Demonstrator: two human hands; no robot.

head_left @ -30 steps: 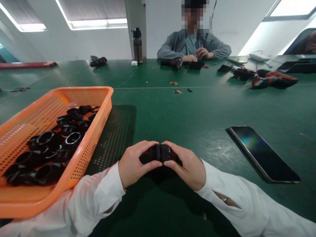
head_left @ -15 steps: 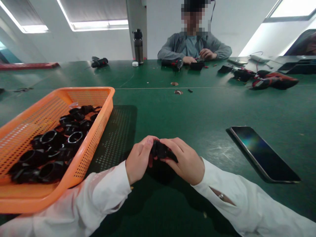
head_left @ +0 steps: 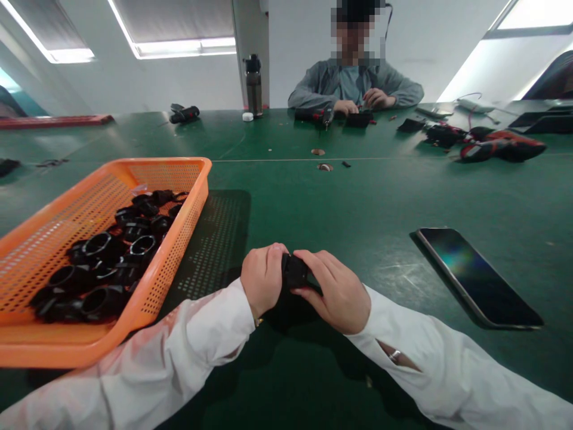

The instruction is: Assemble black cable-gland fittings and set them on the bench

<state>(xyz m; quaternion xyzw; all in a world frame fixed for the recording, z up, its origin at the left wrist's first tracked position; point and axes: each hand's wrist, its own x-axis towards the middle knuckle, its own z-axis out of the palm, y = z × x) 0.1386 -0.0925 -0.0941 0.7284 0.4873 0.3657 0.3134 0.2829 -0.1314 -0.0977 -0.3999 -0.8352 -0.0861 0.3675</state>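
Observation:
Both my hands hold one small black plastic part [head_left: 295, 273] just above the green table [head_left: 358, 203]; its exact kind I cannot make out. My left hand [head_left: 264, 278] is closed round its left side, with the back of the hand hiding much of the grip. My right hand [head_left: 335, 289] pinches the part from the right between thumb and fingers. To the left, an orange plastic basket [head_left: 179, 239] holds several black ring-shaped parts [head_left: 105, 301], some with shiny rims.
A smartphone [head_left: 478, 278] lies at right. Across the table a person [head_left: 356, 83] sits by a black tool [head_left: 313, 116]. A dark bottle [head_left: 253, 86] stands at the back. Black and red items [head_left: 501, 143] lie far right. Two round holes [head_left: 325, 167] pierce the tabletop.
My left hand has turned over the part, its back now facing me more and its thumb less visible. My right hand keeps its pinch. The view has shifted slightly.

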